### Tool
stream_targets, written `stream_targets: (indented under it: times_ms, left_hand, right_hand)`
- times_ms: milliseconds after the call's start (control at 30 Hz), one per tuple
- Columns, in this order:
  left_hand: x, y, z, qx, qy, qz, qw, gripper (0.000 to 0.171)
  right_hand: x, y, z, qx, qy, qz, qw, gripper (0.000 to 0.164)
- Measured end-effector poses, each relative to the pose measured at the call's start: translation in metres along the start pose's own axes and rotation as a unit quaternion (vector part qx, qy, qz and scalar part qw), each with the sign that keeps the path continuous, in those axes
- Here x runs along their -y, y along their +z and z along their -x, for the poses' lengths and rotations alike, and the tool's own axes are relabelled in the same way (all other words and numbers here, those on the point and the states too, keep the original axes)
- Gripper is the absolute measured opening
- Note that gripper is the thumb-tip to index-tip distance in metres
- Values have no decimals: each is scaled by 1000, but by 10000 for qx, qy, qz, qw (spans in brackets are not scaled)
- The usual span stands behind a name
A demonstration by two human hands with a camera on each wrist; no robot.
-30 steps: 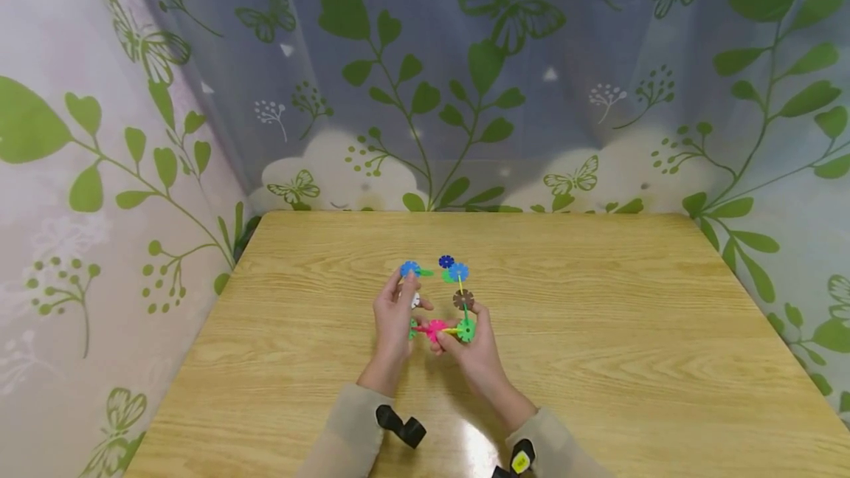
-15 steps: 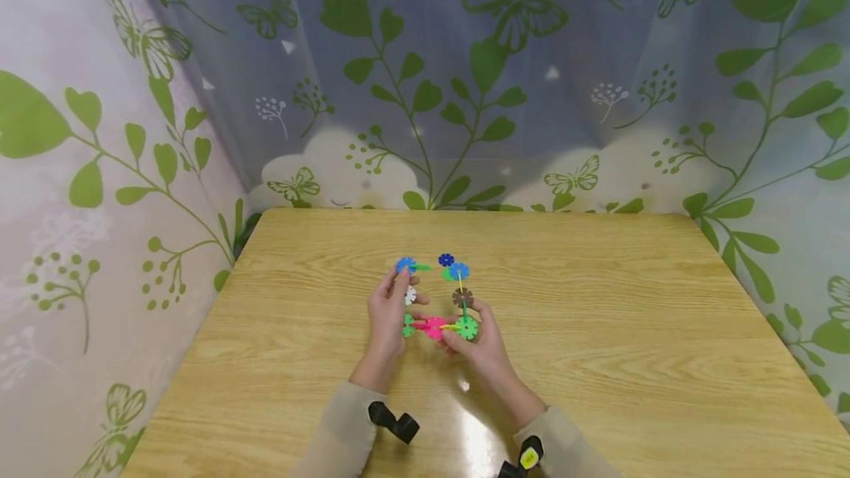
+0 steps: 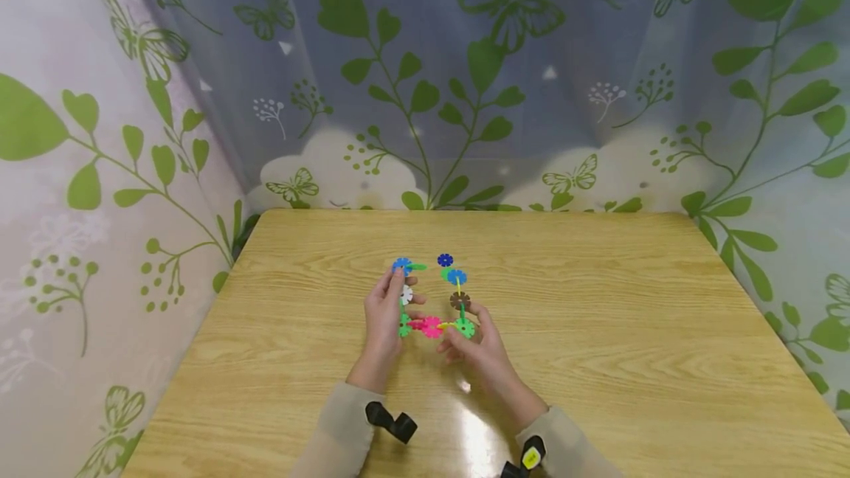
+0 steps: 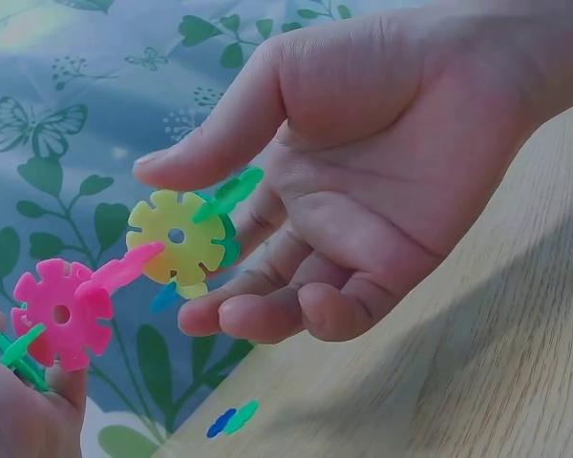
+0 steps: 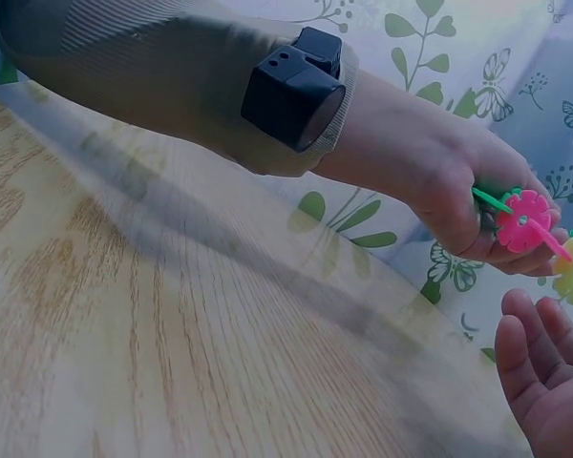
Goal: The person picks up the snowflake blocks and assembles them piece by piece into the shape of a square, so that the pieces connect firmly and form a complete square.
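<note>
Both hands hold up a chain of interlocking plastic snowflake discs [image 3: 432,327], bent into a three-sided frame. In the head view my left hand [image 3: 382,316] grips its left side, thumb at the light blue disc [image 3: 402,266] and fingers behind the white disc [image 3: 406,295]. My right hand [image 3: 481,338] pinches the lower right corner by the green disc [image 3: 463,328]. A brown disc [image 3: 460,300] and a second blue disc [image 3: 456,276] rise above it. The left wrist view shows a yellow disc [image 4: 177,239] inside the left hand's curl and a pink disc [image 4: 62,315] by the right.
A dark blue disc [image 3: 446,260] and a green disc [image 3: 445,273] lie on the wooden table [image 3: 598,316] beyond the chain. Patterned curtain [image 3: 425,94] hangs along the back and sides. Each sleeve carries a black wrist camera [image 3: 392,422].
My left hand has shifted slightly left with its side of the chain, and the pink disc has shifted a little left. The right hand keeps its pinch with little movement.
</note>
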State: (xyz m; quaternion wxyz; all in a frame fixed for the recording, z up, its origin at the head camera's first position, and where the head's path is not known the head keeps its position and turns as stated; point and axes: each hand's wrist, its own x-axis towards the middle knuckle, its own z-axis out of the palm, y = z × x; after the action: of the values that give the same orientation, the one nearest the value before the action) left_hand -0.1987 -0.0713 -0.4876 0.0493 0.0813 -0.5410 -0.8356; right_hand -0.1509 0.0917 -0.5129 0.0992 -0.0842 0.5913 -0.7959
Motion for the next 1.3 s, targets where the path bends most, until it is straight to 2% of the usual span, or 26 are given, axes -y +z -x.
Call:
stream_targets:
  times_ms: [267,433,633,733,900,1033,1133,1167,1300]
  left_hand:
    - [-2,0,2,46,68,-37,10000,41]
    - [-3,-1,1,98,6,64,9999,40]
    - [-3,-6,1,252,44,-110,9996,41]
    - [-3,-9,1,305,-13,-135,9994,41]
    - [-3,-10,3,299,-100,-202,9993,43]
    - [-4,-10,4,320,-141,-295,9990,42]
    - [-4,-12,5,368,-198,-368,9984,42]
    - [-4,-12,5,377,-224,-393,9983,42]
    - [-6,-13,6,414,-286,-514,9974,42]
  right_hand:
    - [-2,-3,0,138,-120,-161,9997,50]
    - [-4,-11,-1,-14,-12,-187,9998,44]
    - [-5,-28,-10,-363,-35,177,9992,47]
    - [-6,-40,-21,-533,-80,416,9977,49]
    - [-6,-59,-43,-702,-121,1025,9922,44]
    - [-5,-65,-61,-864,-104,1667,9822,32]
    - [-3,-63,-73,-901,-7,2293,9692,22]
    - [-3,-62,-77,-874,33,2524,9637,20]
    - [0,-53,-92,-788,1,3567,9309,21]
